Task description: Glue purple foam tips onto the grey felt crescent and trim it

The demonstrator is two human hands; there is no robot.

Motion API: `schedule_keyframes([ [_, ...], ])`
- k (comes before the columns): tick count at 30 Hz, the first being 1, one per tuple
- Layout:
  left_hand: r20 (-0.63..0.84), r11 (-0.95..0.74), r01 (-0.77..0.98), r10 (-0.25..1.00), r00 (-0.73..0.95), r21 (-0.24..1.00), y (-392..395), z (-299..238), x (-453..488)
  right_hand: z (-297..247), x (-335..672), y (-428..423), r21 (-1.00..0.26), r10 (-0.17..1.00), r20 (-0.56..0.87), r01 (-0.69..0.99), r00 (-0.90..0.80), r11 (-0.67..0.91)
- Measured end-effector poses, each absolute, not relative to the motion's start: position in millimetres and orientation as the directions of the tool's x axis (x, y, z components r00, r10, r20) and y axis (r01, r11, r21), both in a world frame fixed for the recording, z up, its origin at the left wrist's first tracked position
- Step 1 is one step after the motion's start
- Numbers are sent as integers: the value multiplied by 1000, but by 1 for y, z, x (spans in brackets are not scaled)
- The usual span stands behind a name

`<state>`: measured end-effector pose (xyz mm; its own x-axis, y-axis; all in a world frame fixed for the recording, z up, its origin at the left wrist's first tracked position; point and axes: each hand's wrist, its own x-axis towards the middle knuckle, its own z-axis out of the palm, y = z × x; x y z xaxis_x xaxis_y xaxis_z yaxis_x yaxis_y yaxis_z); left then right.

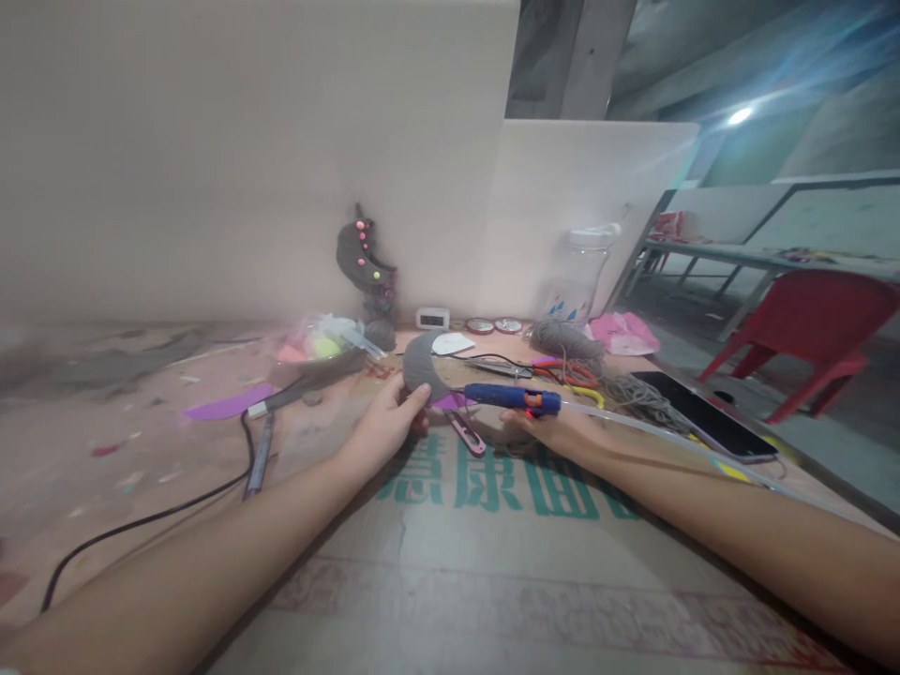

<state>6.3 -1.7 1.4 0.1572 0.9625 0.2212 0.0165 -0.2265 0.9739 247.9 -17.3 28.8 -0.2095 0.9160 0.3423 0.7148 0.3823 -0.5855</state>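
Right now the left hand pinches a grey moon shape and holds it up over the counter. Just beside it, the right hand grips a blue glue gun that points at the moon. A phone lies near on the right.

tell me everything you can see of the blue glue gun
The glue gun is blue, plastic by its look, with an orange part at the grip and a small red glow beneath. It is held roughly level, nozzle pointing left toward the grey crescent piece pinched in the left hand. The right hand grips it from below. A clear stick runs from its rear to the right. Whether the tip touches the crescent is unclear.
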Motion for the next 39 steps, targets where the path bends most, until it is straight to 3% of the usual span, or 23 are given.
schedule_keyframes([
  [10, 223, -229, 20, 964, 147, 973, -2, 2, 6, 26, 249, -17, -604, 939, 312, 733, -143, 313],
  [14, 220, -228, 34, 964, 152, 973, -1, 0, 5, 25, 249, -15, -605, 934, 302, 719, -191, 343],
  [29, 209, -215, 23, 966, 149, 976, -4, 5, 7, 19, 254, -9, -535, 930, 337, 783, -147, 318],
  [39, 217, -223, 19, 962, 162, 975, -2, 3, 7, 35, 258, -8, -587, 922, 362, 734, -140, 342],
])
